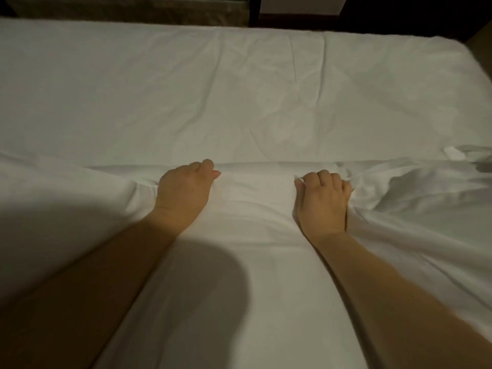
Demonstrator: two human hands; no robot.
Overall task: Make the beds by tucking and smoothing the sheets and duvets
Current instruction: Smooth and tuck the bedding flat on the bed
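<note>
Both hands, left hand [183, 186] and right hand [323, 198], gripped bunched folds of the white duvet [255, 262] over the sheet [213, 89].

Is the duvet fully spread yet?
No. The duvet stops midway, its edge gripped by left hand and right hand; sheet beyond lies bare.
</note>
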